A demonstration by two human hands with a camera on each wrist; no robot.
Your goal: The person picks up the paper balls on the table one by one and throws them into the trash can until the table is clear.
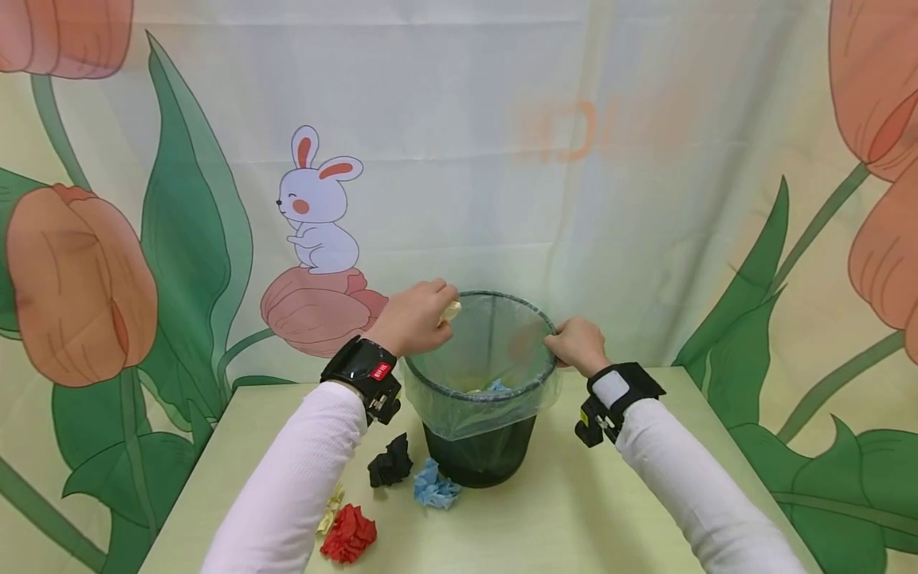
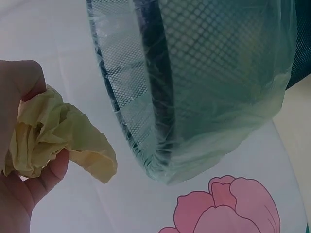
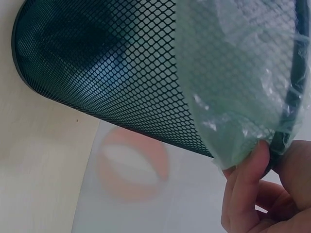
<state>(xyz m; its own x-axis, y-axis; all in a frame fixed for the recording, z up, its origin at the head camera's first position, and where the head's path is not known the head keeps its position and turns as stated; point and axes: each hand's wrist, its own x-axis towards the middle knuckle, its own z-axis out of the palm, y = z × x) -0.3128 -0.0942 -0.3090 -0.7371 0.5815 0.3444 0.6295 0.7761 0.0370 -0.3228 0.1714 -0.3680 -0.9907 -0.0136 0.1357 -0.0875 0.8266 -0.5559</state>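
My left hand (image 1: 421, 317) pinches a crumpled piece of yellow paper (image 2: 58, 133) above the left side of the bin's rim. The dark mesh trash bin (image 1: 476, 454) stands upright, lined with a thin clear bag (image 1: 459, 418) folded over its rim. On the bin's right side my right hand (image 1: 579, 344) grips the rim through the bag, thumb and fingers on either side of it in the right wrist view. Inside the bin lie crumpled papers, a blue one (image 1: 496, 386) among them.
Left of the bin's base lie a black paper ball (image 1: 390, 461), a blue paper ball (image 1: 435, 485), a red paper ball (image 1: 349, 534) and a yellow one (image 1: 331, 509) partly behind the left sleeve. A printed curtain (image 1: 445, 159) hangs behind the pale table (image 1: 545, 526).
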